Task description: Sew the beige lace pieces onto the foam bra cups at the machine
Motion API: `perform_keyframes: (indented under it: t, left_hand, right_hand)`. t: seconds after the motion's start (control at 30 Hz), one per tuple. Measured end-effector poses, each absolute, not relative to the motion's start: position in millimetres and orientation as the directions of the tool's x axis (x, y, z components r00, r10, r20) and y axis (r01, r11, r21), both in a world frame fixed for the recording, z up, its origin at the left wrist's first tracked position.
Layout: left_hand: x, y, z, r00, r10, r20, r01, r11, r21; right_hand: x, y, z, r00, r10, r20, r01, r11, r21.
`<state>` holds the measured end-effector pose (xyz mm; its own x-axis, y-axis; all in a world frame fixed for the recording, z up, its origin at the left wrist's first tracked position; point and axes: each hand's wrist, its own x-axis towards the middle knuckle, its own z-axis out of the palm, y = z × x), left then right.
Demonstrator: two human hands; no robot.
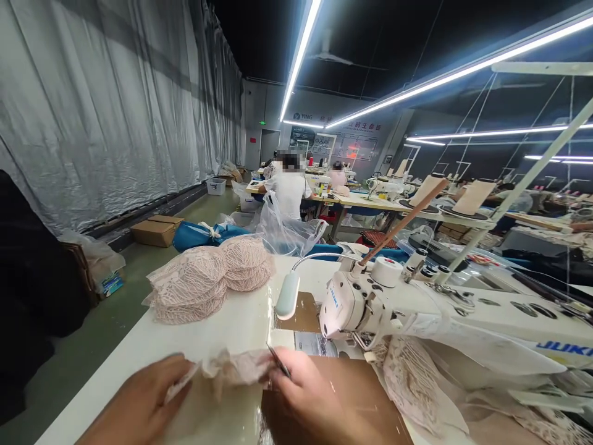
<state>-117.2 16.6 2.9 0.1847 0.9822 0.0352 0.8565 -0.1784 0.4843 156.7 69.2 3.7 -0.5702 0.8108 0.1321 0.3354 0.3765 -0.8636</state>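
Note:
Blurred by motion, a thin pale beige piece of fabric [234, 369] stretches between my two hands over the white table. My left hand [143, 395] pinches its left end between thumb and fingers. At the other end my right hand [308, 386] is closed around a slim dark metal tool [279, 361], its tip pointing up and left; whether it is tweezers or snips I cannot tell. The fingers of this hand also touch the fabric. Behind the hands sits a stack of beige lace bra cups [189, 284]. The sewing machine head [343, 303] stands just beyond my right hand.
A small lamp [288, 295] on a bent neck hangs left of the needle area. Brown board [347, 395] covers the machine bed. More lace fabric [410, 377] lies under the machine arm. A person in white [288, 191] sits farther back beside a clear plastic bag [278, 225].

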Motion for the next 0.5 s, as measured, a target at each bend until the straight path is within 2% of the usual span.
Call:
perform_keyframes:
  t: [0.07, 0.1, 0.17, 0.23, 0.27, 0.33, 0.43, 0.5]
  left_hand:
    - [-133, 38, 18, 0.081, 0.97, 0.228, 0.896, -0.171, 0.41]
    - [-141, 51, 29, 0.045, 0.94, 0.338, 0.92, -0.171, 0.354]
    - [-153, 78, 58, -0.022, 0.793, 0.609, 0.953, -0.167, 0.251]
    - [-162, 104, 86, -0.07, 0.625, 0.777, 0.975, -0.123, 0.187]
    - [-165, 116, 96, -0.077, 0.588, 0.805, 0.977, -0.116, 0.178]
    - [-168, 137, 103, -0.046, 0.625, 0.779, 0.98, -0.124, 0.157]
    - [-167, 163, 77, 0.07, 0.79, 0.609, 0.975, -0.185, 0.127]
    - [-163, 172, 47, 0.129, 0.86, 0.493, 0.967, -0.218, 0.127]
  right_hand:
    - [126, 91, 7, -0.512, 0.847, 0.145, 0.212, 0.288, -0.934]
    - [110, 103, 11, -0.467, 0.86, 0.203, 0.143, 0.3, -0.943]
    - [83, 130, 22, -0.314, 0.857, 0.408, 0.032, 0.439, -0.898]
    - [63, 156, 36, -0.203, 0.767, 0.609, 0.002, 0.622, -0.783]
    - [57, 170, 42, -0.179, 0.697, 0.694, 0.041, 0.71, -0.703]
    - [52, 194, 52, -0.226, 0.598, 0.769, 0.164, 0.801, -0.575]
    - [57, 218, 50, -0.456, 0.664, 0.593, 0.414, 0.748, -0.519]
    - [66, 222, 38, -0.505, 0.718, 0.479, 0.499, 0.696, -0.517]
